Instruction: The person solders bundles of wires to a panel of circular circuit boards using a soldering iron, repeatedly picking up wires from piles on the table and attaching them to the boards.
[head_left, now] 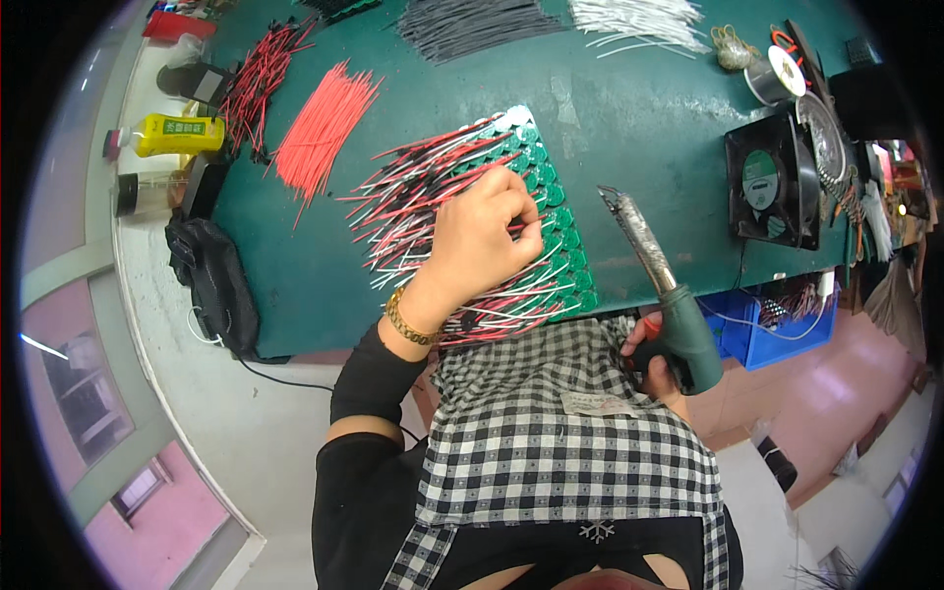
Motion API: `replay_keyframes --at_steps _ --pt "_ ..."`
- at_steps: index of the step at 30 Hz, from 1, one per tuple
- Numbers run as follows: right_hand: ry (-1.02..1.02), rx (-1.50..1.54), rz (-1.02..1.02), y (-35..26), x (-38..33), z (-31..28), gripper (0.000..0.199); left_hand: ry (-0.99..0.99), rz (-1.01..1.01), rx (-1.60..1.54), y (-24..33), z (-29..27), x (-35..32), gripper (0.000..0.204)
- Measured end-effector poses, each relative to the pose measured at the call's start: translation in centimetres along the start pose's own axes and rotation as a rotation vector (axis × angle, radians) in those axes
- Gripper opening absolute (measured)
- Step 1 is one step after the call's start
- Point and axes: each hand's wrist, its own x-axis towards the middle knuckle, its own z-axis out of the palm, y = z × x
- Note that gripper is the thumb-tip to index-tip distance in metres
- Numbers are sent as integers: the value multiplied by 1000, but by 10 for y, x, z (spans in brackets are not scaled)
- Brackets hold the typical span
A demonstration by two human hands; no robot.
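My left hand [482,234] rests on a green panel of small round circuit boards [551,211], fingers pinched on a thin wire among the many red, black and white wires [413,197] soldered to it. A gold bracelet sits on that wrist. My right hand [654,359] grips the green handle of a soldering iron [659,285], held at the table's near edge with its metal tip pointing up and away, clear of the panel.
Loose bundles of red wires [320,133], red-black wires [258,79], black wires [467,25] and white wires [639,20] lie on the green table [639,128]. A black fan [772,182], solder reel [782,71], yellow bottle [177,135] and blue bin [777,329] surround it.
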Motion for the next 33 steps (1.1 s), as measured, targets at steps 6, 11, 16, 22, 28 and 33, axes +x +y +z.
replay_keyframes --at_steps 6,11,16,22,28,33 --pt "84 224 -149 -20 34 11 53 22 -19 -18 8 -3 -7 11" --pt "113 334 -195 -34 49 16 37 20 -5 16 10 -2 -15 9" --pt "68 297 -257 -29 66 19 37 0 -15 33 13 -7 -16 8" --pt "30 407 -213 -29 82 18 33 -30 42 40 13 -12 -7 8" --pt "27 456 -212 -25 84 8 29 70 208 186 3 -42 10 15" --pt "-25 438 -201 -18 78 8 27 463 -60 439 -108 -143 32 13"
